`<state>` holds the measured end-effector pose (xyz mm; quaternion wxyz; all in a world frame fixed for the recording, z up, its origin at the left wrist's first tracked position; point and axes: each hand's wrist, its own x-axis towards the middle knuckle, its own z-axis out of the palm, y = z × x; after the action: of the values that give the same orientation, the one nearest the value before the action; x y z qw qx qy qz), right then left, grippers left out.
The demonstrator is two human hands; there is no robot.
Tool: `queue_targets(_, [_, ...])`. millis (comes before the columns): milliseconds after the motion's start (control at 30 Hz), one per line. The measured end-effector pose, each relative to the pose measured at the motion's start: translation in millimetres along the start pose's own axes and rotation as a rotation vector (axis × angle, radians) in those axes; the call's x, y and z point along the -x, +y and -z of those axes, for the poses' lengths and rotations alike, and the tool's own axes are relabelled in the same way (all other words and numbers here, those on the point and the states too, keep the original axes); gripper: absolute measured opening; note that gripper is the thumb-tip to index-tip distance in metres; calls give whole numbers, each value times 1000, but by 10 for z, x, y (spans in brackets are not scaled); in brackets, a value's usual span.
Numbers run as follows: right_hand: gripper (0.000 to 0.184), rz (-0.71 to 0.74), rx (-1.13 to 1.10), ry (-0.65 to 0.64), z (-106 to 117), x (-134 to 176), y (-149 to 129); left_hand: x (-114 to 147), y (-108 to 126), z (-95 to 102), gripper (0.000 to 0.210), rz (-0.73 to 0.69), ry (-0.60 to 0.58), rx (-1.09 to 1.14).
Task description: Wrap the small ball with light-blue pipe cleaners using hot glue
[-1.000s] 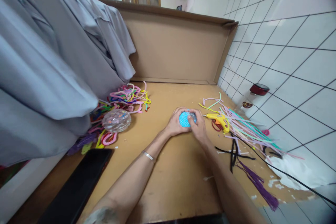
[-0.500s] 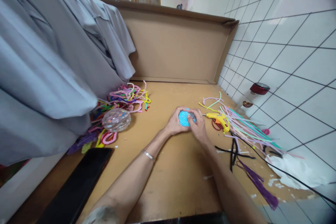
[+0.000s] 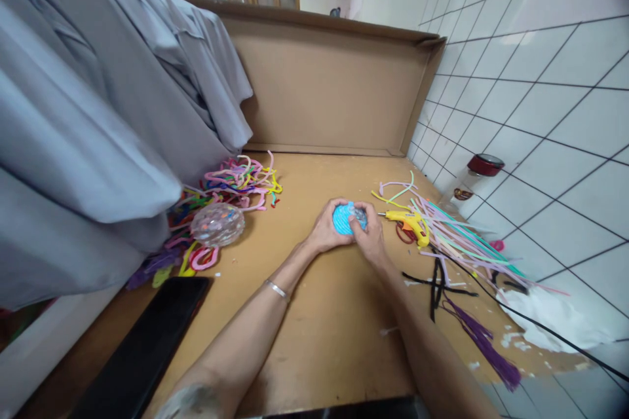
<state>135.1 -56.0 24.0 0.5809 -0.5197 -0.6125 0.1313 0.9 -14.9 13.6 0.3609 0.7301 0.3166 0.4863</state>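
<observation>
Both my hands are wrapped round a small round piece above the middle of the table. Bright blue pipe cleaner or cord coils in rows over its left part, while its right part looks clear and shiny. My left hand cups it from the left. From the right my right hand grips it, the thumb pressed on its face near the edge of the blue rows. A yellow glue gun lies just right of my right hand, nozzle pointing towards it.
Pipe cleaners lie along the right, with black ones, a purple tassel, white tissue and a red-lidded jar. At left are a clear faceted bowl, tangled pipe cleaners, a black phone and grey cloth.
The right fingers have shifted slightly on the round piece, and a blue bit shows more at its top edge. Otherwise the scene looks the same.
</observation>
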Motion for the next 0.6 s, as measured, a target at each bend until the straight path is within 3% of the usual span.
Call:
queue_targets(300, [31, 15, 16, -4, 2, 0, 10, -10, -19, -3, 75, -4, -27, 50])
queue_targets(600, [40, 0, 3, 3, 2, 6, 30, -32, -41, 25, 76, -142, -43, -32])
